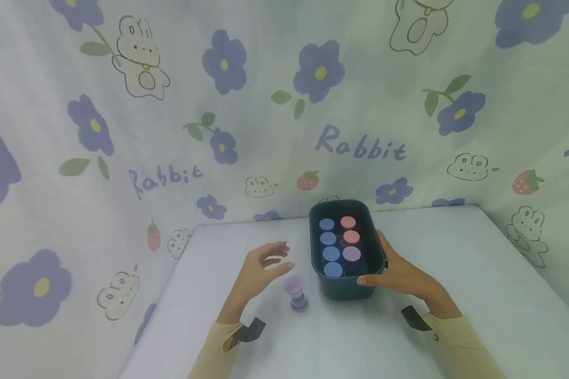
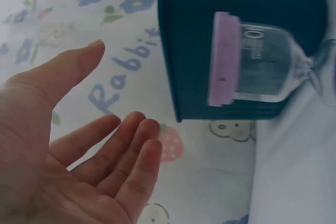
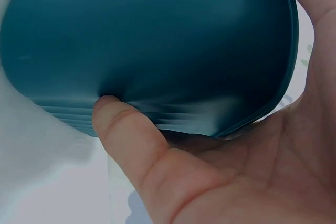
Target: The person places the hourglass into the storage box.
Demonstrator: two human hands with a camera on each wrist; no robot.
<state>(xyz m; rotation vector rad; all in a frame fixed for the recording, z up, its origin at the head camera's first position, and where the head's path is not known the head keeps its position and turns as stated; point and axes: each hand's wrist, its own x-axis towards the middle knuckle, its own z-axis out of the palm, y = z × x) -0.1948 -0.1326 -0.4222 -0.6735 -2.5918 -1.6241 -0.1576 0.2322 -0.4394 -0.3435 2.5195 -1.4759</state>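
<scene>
rabbit-and-flower printed cloth [image 1: 265, 105] hangs behind and to both sides of a pale white table [image 1: 479, 295], with the word "rabbit" written on it in purple. the right hand [image 1: 403, 273] grips the near right corner of a dark teal plastic bin [image 1: 346, 289], the thumb pressed flat against its near wall and the fingers running along its right side; in the right wrist view the thumb [image 3: 123, 129] lies against the bin's smooth wall [image 3: 147, 40]. the left hand [image 1: 261, 271] hovers with its fingers spread and relaxed, holding nothing, just left of and above a small sand timer [image 1: 296, 295] with purple end caps. that sand timer stands upright on the table, just left of the bin's near left corner and apart from it. in the left wrist view the open palm [image 2: 68, 150] faces the timer [image 2: 252, 61], whose clear glass and purple cap show in front of the bin's wall. inside the bin more timers stand upright in two rows: four blue caps [image 1: 329, 246] on the left, two pink caps [image 1: 349, 229] at the far right and one purple cap [image 1: 351, 253] nearer. both forearms wear pale yellow sleeves [image 1: 455, 342].
</scene>
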